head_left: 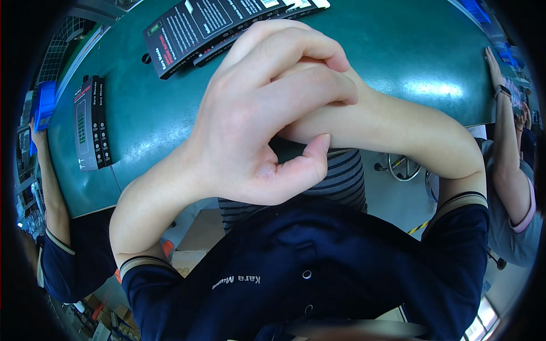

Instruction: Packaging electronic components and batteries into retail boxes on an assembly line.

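My left hand point(239, 119) is raised close in front, over the table edge. Its fingers are curled over my right wrist point(335, 128), with the thumb bent in below. Behind the left hand, most of my right hand is hidden, so its fingers do not show. Past my hands on the table lie flat black boxes point(199, 31) with white print, overlapping each other. At the left are two more slim black boxes point(91, 125), side by side, one with a green display pictured on it. Neither hand touches any box.
The green tabletop point(148, 125) spreads ahead. Another person's arm point(51, 187) is at the left edge beside a blue bin point(45, 105). At the right, a person's forearm with a watch point(503, 122) rests by the table's edge. A wheeled chair base point(404, 167) stands below.
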A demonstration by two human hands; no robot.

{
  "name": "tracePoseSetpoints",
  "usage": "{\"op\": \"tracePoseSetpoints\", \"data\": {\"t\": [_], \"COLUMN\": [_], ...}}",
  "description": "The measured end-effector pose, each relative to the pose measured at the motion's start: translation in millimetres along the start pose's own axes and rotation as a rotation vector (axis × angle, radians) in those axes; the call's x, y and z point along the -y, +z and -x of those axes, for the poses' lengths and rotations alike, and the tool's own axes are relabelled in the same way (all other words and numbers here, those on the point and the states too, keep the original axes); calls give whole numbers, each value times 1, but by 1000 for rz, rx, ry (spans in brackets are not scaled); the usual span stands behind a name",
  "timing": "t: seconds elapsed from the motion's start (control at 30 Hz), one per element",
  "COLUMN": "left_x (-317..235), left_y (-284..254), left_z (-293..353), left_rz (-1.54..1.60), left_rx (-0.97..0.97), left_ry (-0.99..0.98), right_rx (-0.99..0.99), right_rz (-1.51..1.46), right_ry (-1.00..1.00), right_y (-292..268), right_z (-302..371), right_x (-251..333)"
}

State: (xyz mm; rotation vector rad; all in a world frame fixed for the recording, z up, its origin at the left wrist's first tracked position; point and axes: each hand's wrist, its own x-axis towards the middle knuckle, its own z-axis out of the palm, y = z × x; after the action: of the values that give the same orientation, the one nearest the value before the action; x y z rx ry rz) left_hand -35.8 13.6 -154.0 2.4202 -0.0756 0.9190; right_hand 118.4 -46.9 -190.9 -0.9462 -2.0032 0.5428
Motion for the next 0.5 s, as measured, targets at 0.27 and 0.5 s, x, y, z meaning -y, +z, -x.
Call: {"op": "tracePoseSetpoints", "data": {"t": [0.27, 0.5], "left_x": [-2, -3], "left_y": [3, 6], "left_z": [-2, -2], "left_rz": [-25, -39], "left_rx": [-19, 1], "left_ry": [9, 24], "right_rx": [-83, -62], "right_rz": [89, 147], "right_ry": [-206, -225], "right_y": [-1, 6], "right_z": [2, 1], "right_x": [-3, -4]}}
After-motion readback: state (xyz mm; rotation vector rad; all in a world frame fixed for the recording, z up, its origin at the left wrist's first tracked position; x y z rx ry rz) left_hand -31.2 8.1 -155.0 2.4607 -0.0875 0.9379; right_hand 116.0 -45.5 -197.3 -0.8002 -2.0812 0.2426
